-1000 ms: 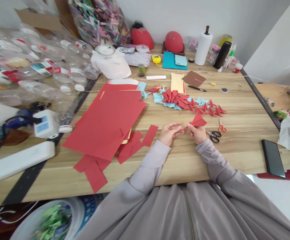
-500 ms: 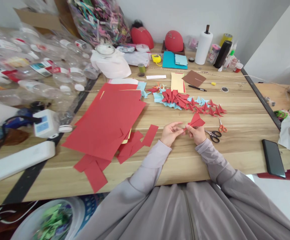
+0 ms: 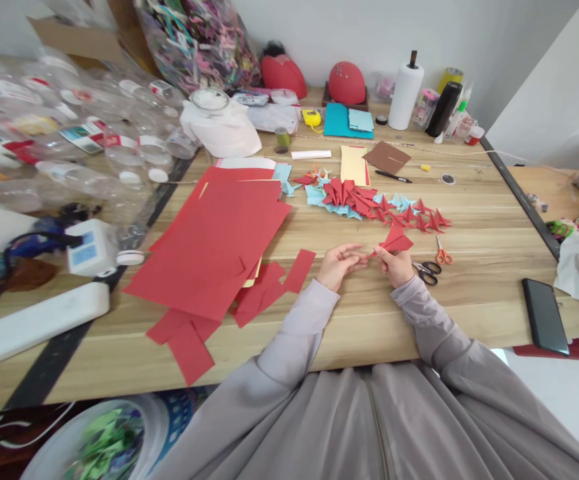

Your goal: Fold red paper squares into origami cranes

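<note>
Between the thumb and fingers of my right hand (image 3: 395, 265) is a folded red paper piece (image 3: 396, 239), its wide wings spread upward and to the right. A thin point of it sticks out leftward, toward my left hand (image 3: 338, 265). The fingers of my left hand are stretched out and slightly curved close by that point; whether they touch it is too small to tell. Black-handled scissors (image 3: 428, 272) lie just right of my right hand, with small orange-handled scissors (image 3: 443, 253) behind them. Beyond my hands is a row of folded red and light-blue paper shapes (image 3: 364, 199).
Large red sheets (image 3: 214, 247) and cut red strips (image 3: 192, 353) cover the table at left. Plastic bottles (image 3: 119, 150) crowd the far left. A phone (image 3: 544, 315) lies near the right edge. At the back stand a white roll (image 3: 406, 97) and a black bottle (image 3: 444, 110).
My left hand has drawn slightly left, away from the right hand, and its fingers have loosened. The red folded paper has tilted and shifted a little right in my right hand.
</note>
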Action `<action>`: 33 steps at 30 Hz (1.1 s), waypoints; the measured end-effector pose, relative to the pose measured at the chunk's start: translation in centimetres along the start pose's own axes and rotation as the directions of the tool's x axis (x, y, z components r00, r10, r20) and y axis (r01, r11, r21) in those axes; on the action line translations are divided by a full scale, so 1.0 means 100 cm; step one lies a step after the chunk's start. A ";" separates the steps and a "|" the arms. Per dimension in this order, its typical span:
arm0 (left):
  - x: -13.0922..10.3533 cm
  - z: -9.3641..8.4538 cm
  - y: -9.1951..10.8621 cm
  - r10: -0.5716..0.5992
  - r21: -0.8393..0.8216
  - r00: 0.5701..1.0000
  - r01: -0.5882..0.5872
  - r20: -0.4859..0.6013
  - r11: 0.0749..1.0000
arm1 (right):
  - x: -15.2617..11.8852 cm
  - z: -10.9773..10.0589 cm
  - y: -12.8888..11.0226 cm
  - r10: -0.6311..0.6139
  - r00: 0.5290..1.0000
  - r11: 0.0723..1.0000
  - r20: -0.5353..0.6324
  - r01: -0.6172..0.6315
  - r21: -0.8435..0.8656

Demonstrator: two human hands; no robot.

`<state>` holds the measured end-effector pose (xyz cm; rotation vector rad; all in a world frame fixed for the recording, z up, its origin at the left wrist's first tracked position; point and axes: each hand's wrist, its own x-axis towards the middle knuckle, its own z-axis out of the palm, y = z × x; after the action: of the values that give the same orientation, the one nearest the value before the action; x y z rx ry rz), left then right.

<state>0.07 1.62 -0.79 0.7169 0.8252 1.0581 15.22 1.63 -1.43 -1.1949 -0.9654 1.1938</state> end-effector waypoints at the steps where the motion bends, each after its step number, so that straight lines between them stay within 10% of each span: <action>1: 0.000 0.001 -0.001 0.012 0.009 1.000 -0.012 -0.004 1.000 | -0.001 0.001 0.000 -0.002 1.000 1.000 0.014 0.002 -0.008; 13: -0.001 0.008 -0.010 0.188 0.241 0.982 -0.178 -0.019 0.954 | -0.009 0.009 0.001 0.013 0.991 0.999 0.130 -0.009 -0.031; 33: 0.002 0.001 -0.003 -0.056 0.006 0.995 0.056 0.086 0.998 | -0.006 0.007 -0.002 0.137 0.986 0.978 0.096 -0.150 0.144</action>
<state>0.31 1.71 -1.01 0.7336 0.7695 0.9692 14.43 1.16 -1.08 -1.1152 -0.8465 1.4178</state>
